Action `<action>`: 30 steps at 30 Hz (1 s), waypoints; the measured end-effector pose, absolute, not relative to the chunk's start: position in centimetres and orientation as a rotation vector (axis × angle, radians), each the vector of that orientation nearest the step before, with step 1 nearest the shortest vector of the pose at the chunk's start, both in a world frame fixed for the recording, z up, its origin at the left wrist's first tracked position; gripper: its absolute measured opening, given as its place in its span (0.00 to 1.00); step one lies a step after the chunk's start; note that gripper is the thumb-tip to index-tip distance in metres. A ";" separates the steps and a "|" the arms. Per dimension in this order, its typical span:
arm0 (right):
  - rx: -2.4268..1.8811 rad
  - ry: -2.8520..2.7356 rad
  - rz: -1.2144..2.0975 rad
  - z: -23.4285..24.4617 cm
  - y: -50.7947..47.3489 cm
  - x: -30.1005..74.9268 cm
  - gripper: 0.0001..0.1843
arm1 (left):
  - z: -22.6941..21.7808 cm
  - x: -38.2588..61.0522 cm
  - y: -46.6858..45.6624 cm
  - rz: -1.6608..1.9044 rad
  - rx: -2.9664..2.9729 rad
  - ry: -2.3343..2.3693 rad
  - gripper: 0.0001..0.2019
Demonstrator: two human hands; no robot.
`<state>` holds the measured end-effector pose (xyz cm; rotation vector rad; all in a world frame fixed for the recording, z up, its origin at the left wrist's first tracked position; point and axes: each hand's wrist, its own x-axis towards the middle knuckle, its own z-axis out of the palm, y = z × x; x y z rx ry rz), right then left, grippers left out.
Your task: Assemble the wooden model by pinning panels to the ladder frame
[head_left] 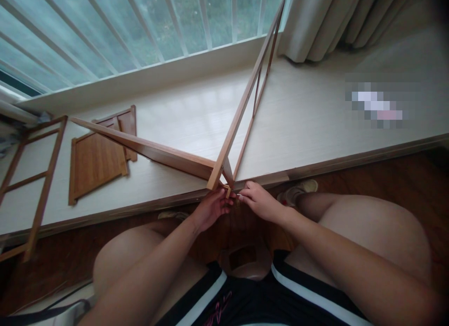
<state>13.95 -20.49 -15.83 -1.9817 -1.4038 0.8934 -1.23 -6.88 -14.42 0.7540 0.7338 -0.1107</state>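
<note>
Two wooden frame pieces meet at a corner just above my hands: a flat shelf board [150,150] running to the left, and a ladder-like side frame [245,97] rising to the upper right. My left hand [212,206] is closed around the lower end of the joint. My right hand [257,202] pinches a small thin metal piece, too small to name, at the same corner. Both hands sit over the front edge of the pale window ledge [315,111].
Two wooden panels [96,160] lie flat on the ledge at the left. Another ladder-like frame [31,181] leans at the far left. A window [122,26] and a curtain [333,22] are behind. My knees and a brown stool [245,263] are below.
</note>
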 end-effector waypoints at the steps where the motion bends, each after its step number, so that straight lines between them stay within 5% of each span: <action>1: -1.967 -1.414 0.912 -15.7 -20.5 14.0 0.18 | -14.5 -1.1 -6.8 -0.103 0.751 0.747 0.18; 30: -1.668 -0.971 0.686 -15.0 -21.8 13.5 0.13 | -14.9 0.0 -6.8 -0.094 0.819 0.828 0.23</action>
